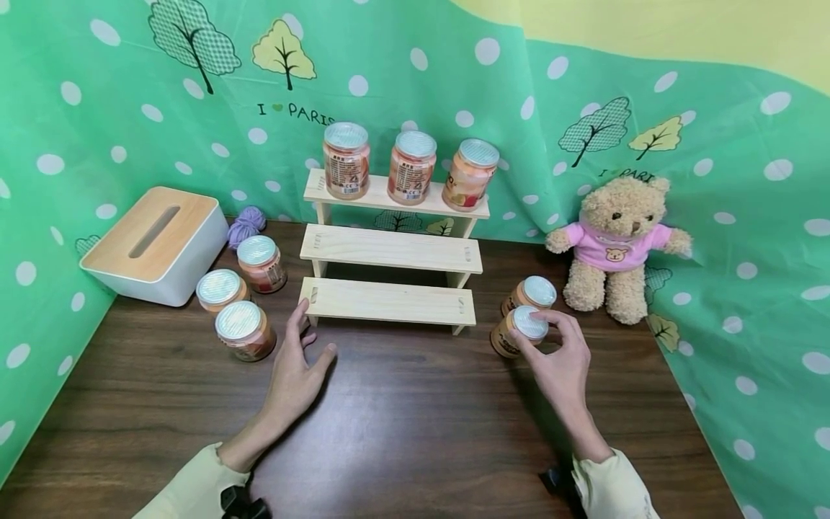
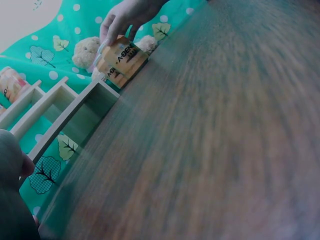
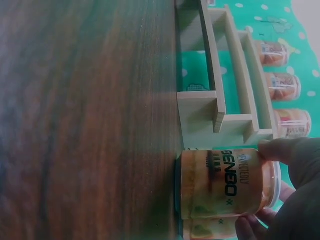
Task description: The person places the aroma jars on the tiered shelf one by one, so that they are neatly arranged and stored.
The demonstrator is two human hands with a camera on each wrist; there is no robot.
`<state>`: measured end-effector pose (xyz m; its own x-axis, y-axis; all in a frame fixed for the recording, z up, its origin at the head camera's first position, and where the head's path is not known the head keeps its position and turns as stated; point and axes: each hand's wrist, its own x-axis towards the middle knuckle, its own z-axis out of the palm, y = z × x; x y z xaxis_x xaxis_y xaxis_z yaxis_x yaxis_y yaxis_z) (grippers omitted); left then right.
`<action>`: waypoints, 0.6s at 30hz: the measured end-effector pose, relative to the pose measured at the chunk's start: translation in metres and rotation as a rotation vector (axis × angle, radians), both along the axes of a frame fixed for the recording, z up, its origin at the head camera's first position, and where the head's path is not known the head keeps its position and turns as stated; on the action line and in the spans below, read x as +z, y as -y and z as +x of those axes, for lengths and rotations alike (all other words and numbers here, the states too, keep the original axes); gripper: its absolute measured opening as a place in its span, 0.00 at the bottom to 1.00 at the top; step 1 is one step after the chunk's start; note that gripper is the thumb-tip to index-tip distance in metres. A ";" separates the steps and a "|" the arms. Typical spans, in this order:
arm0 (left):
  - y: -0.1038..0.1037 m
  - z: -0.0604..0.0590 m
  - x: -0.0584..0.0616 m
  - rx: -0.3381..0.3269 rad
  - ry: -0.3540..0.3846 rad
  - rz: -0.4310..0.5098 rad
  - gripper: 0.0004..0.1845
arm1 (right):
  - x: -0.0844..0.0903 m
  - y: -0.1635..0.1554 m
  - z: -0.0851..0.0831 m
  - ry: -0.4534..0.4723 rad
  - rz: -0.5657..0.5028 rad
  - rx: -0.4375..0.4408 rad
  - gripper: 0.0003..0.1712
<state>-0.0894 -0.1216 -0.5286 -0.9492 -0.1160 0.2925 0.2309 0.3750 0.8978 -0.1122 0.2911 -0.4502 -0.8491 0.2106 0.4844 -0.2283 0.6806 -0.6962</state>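
With thumb and fingers, my right hand [image 1: 563, 364] grips the top of a jar [image 1: 505, 341] with a silvery lid, standing on the table to the right of a wooden three-step shelf [image 1: 389, 301]. In the right wrist view that jar [image 3: 220, 182] shows an orange label with dark lettering. A second jar [image 1: 540, 290] stands right behind it. My left hand [image 1: 293, 378] holds nothing; its fingers are spread near the shelf's lower left end. Beside it on the left stand three similar jars, the nearest jar [image 1: 249, 339] close to the fingers.
Three jars, among them a middle jar [image 1: 411, 169], stand on the top step. A tissue box [image 1: 188, 259] and a purple yarn ball [image 1: 246, 227] are at the back left. A teddy bear [image 1: 616, 245] in pink sits at the right against the green cloth [image 1: 389, 43].
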 end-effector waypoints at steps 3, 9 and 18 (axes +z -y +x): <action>-0.001 0.001 0.003 -0.003 -0.005 0.010 0.50 | 0.001 0.001 0.000 -0.002 -0.007 -0.009 0.24; -0.002 0.001 0.004 -0.007 -0.039 0.021 0.48 | 0.002 0.001 0.001 -0.009 -0.045 -0.020 0.23; 0.003 -0.005 -0.012 -0.006 0.025 0.023 0.51 | 0.032 0.026 0.013 -0.115 -0.161 0.007 0.21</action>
<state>-0.0940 -0.1242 -0.5406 -0.9567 -0.1170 0.2664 0.2106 0.3532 0.9115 -0.0992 0.2649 -0.4187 -0.7920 0.2877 0.5385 -0.3168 0.5603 -0.7653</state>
